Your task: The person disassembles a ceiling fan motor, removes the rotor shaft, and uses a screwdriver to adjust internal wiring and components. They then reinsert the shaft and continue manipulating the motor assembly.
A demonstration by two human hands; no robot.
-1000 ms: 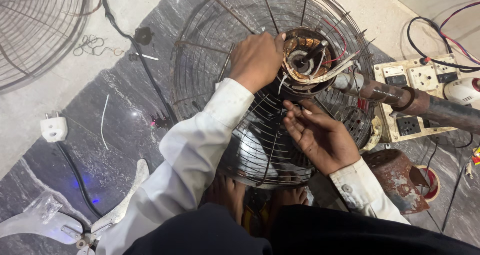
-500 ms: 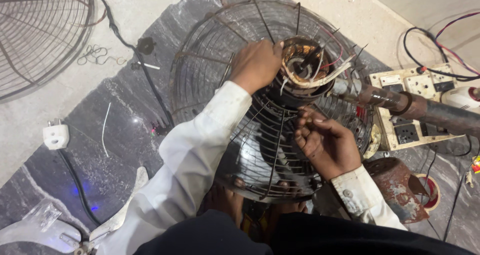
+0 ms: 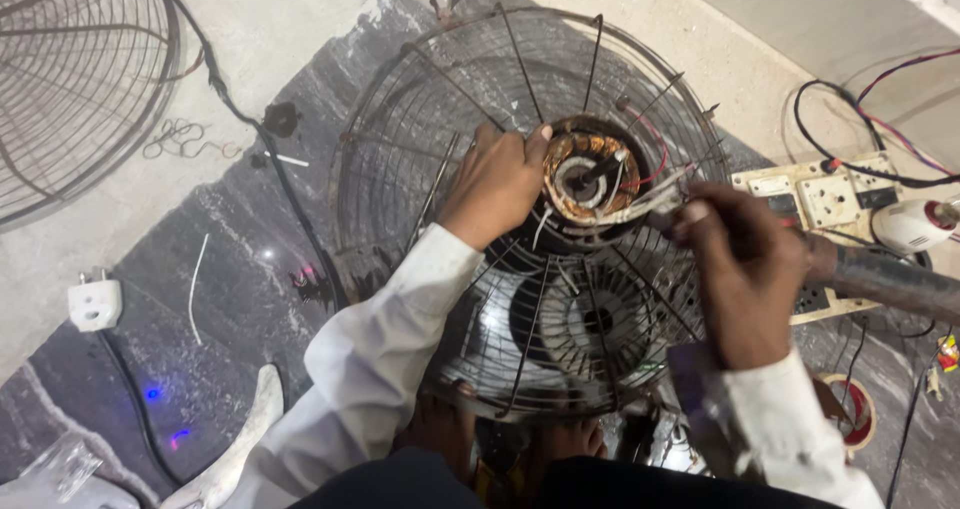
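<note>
Dark polished stone floor (image 3: 230,299) runs beneath everything, giving way to pale concrete at the upper left. At the far left a loose round wire grille (image 3: 70,79) lies flat, with a white plug (image 3: 95,304) and its black cord below it and a small coil of thin wire (image 3: 185,139) nearby. A short white strip (image 3: 197,284) rests on the stone just right of the plug.

Centre frame, a fan guard cage (image 3: 450,119) stands with the open motor (image 3: 590,174) at its hub, copper windings and white leads showing. The left hand (image 3: 495,184), in a white sleeve, curls its fingers over the motor's left rim, gripping the housing. Bare feet show under the cage at the bottom.

Right of the motor, the right hand (image 3: 745,269) is blurred; its fingers are pinched together at the white leads coming off the motor, though whether they actually hold a lead cannot be told.

Farther right sit a cream socket board (image 3: 825,194) with black and coloured wires, a white tool (image 3: 915,224) and a dark pipe (image 3: 890,284).
</note>
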